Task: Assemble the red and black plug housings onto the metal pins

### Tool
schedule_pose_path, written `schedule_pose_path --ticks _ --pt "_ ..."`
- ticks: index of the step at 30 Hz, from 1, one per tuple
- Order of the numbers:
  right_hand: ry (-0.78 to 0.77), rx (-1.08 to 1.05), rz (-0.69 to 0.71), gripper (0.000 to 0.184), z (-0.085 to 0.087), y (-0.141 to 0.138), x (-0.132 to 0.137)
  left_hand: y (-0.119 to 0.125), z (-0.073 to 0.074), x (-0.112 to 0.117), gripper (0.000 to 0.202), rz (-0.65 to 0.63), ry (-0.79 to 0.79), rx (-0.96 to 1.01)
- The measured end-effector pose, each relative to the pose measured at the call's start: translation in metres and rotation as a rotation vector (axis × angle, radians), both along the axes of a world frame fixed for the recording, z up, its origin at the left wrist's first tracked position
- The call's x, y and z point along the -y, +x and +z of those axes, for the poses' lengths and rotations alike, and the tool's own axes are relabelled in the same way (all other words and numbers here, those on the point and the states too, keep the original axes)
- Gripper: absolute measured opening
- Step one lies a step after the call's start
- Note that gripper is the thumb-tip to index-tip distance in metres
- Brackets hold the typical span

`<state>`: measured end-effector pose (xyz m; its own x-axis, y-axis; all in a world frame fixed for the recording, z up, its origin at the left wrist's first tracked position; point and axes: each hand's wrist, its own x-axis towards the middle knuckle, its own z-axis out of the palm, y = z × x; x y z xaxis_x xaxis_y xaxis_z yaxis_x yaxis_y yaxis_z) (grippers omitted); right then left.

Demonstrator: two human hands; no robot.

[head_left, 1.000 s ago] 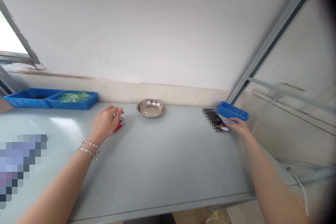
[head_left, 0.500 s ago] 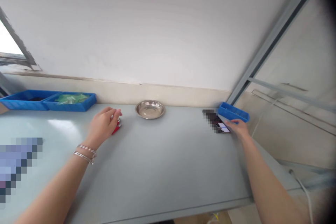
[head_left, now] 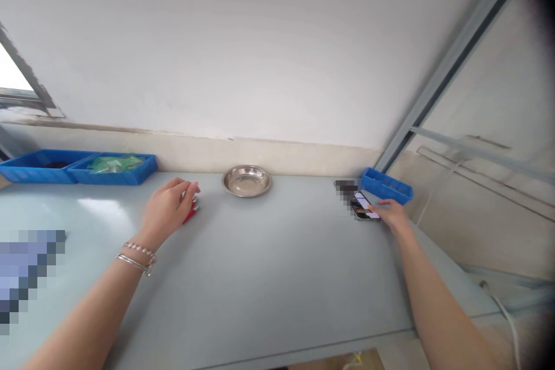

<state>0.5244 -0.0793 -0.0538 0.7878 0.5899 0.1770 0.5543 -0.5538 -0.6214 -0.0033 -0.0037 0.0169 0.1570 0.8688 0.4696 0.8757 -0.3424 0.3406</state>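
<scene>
My left hand (head_left: 167, 207) rests on the grey table (head_left: 260, 266) with its fingers curled over a small red and silver thing (head_left: 191, 212), most of it hidden under the fingers. Two bracelets circle that wrist. My right hand (head_left: 390, 213) reaches to the table's far right, its fingers touching the near end of a phone (head_left: 363, 207) with a lit screen that lies flat there. A round steel dish (head_left: 247, 180) stands between the two hands, near the wall.
Two blue trays (head_left: 82, 166) stand at the back left, one holding green pieces. A small blue tray (head_left: 385, 185) sits at the back right corner, just behind the phone. A metal frame post rises at the right. The wall runs along the table's far edge.
My left hand has drawn slightly back and left with the red thing under it. The phone's screen has lit up under my right fingers.
</scene>
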Motion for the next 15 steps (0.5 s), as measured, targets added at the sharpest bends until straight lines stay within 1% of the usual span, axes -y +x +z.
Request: schedule_pose_path --ticks 3,10,13,15 --pt "-0.009 -0.017 0.002 0.038 0.001 -0.003 0.000 0.000 0.000 0.000 0.047 -0.004 0.000 0.001" --pt "-0.044 -0.053 0.141 0.058 0.008 -0.017 0.006 0.000 0.000 0.000 0.047 -0.006 0.006 -0.009" --pt "-0.084 -0.064 0.161 0.064 0.009 -0.020 0.006 0.000 0.000 0.000 0.047 -0.009 0.013 -0.003" --pt "-0.069 -0.049 0.192 0.066 0.008 -0.022 0.006 0.000 0.000 0.001 0.046 -0.005 0.014 -0.002"
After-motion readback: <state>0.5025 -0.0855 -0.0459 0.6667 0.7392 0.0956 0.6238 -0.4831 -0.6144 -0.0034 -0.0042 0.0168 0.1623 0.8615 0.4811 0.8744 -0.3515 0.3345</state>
